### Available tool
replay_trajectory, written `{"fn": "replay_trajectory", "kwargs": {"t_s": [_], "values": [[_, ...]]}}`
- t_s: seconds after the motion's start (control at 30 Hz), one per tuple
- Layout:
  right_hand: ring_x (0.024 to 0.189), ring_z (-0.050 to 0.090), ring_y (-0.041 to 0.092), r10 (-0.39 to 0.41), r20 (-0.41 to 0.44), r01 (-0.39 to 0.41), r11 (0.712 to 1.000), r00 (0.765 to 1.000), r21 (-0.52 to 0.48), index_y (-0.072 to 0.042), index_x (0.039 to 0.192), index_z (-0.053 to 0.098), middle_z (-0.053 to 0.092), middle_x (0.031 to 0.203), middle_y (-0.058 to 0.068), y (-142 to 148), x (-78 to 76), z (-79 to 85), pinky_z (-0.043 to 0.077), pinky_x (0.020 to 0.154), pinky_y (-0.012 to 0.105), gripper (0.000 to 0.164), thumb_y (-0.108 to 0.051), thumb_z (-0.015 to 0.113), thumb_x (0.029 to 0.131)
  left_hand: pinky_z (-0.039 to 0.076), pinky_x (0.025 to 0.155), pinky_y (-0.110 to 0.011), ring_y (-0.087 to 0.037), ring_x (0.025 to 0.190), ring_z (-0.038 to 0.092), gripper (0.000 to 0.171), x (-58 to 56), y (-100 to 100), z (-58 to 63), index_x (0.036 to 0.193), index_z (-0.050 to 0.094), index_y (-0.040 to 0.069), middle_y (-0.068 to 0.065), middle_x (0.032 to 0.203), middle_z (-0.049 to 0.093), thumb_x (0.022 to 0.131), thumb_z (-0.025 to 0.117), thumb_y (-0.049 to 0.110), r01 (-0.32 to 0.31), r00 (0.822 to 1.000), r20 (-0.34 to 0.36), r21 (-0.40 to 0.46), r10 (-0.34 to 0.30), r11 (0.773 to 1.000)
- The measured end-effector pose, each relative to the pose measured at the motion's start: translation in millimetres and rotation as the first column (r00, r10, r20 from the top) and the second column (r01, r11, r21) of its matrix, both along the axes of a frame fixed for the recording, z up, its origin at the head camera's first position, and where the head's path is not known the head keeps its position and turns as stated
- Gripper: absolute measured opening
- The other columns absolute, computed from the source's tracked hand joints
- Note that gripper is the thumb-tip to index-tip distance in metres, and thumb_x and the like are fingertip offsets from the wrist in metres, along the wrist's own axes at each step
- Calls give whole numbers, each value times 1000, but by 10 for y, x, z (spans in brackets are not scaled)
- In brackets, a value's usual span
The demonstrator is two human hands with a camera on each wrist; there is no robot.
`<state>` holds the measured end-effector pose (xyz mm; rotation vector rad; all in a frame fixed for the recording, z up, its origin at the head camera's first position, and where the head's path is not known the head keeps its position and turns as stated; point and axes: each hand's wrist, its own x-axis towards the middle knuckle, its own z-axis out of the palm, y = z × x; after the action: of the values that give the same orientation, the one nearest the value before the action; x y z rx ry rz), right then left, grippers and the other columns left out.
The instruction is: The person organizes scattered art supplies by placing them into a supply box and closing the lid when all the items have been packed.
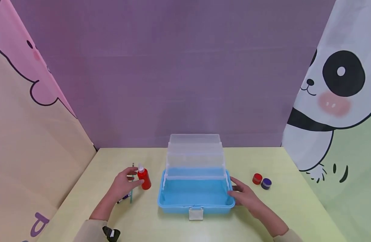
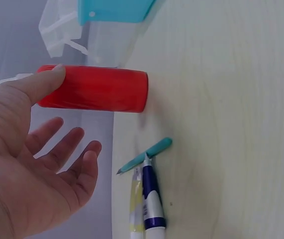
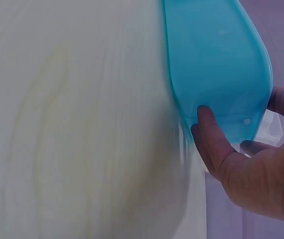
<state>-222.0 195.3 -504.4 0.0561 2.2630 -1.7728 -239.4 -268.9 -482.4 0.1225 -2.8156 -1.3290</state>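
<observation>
My beige sleeves (image 1: 88, 231) come in at the bottom edge, black device (image 1: 111, 234) on the left one. White latch (image 1: 196, 214) low centre, on the front of the blue box (image 1: 172, 209), which sits open on the pale table (image 1: 149, 222). Left hand (image 1: 121, 185), left of centre: fingers loosely bent and apart, thumb over the red bottle (image 1: 145, 179); can't tell if it presses. Bottle stands just left of the box, white nozzle up. By that hand lie a teal pen (image 2: 154, 151), a dark blue-and-white marker (image 2: 153, 196) and a yellowish one (image 2: 136, 206), best seen low in the left wrist view. Right hand (image 1: 245, 197), right of centre: part-closed, holding the box's right wall, thumb at the rim. Right of it, a red jar (image 1: 257, 178) and purple jar (image 1: 266, 183), side by side. Clear lid (image 1: 195, 153) stands raised behind the box; purple backdrop (image 1: 185, 74) fills upper centre, panda picture (image 1: 336, 104) upper right.
</observation>
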Motion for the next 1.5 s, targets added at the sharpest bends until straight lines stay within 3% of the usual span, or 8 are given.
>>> {"fn": "replay_trajectory", "kwargs": {"t_s": [0.2,0.4,0.67,0.87,1.03,1.27,1.5], "values": [[100,63,30,47,-5,-47,999,999,-22,-10,150,37,54,125,20,-55,-58,-19,57,75,44,69,-16,69,89,56,78,-41,-42,111,52,63,-9,-107,-121,132,50,0,-21,127,53,81,80,23,48,999,2,5,-48,999],[97,63,30,102,-16,-103,993,995,-51,-8,149,36,55,123,19,-108,-101,-48,57,74,45,69,-15,69,89,55,79,-43,-42,110,53,61,39,-163,-145,129,52,-4,-22,123,56,81,80,21,67,998,3,19,-67,998],[99,63,30,81,4,-81,995,997,-58,-7,150,35,55,124,21,-75,-27,-93,57,76,45,70,-16,70,89,54,84,-44,-42,116,52,61,-29,-94,-246,127,52,-1,-20,125,57,80,81,24,78,995,52,80,-82,994],[102,62,32,82,-30,-83,996,996,-45,-9,150,36,54,126,21,-39,-51,-76,57,77,46,69,-19,69,89,55,81,-44,-37,112,55,57,-119,-38,-253,124,57,2,-16,121,61,78,83,25,113,993,10,65,-114,991],[103,62,32,58,-15,-59,998,998,-30,-10,150,37,54,126,20,19,-41,-71,57,77,46,69,-19,70,89,54,81,-45,-36,114,53,59,-164,34,-270,123,59,7,-12,122,60,76,84,31,133,991,23,48,-134,990],[102,61,31,54,-30,-54,998,998,-10,-12,149,38,55,126,19,53,-42,-56,57,76,45,68,-19,70,89,48,92,-50,-37,115,50,59,-118,98,-152,125,56,5,-14,124,57,77,83,25,160,987,-38,40,-158,986],[103,62,30,80,-52,-81,996,995,-25,-11,150,37,54,127,19,59,-69,-86,57,77,44,70,-21,71,89,48,91,-54,-41,116,49,58,15,138,33,126,56,3,-18,123,58,78,82,22,172,981,-103,35,-167,985]]}}
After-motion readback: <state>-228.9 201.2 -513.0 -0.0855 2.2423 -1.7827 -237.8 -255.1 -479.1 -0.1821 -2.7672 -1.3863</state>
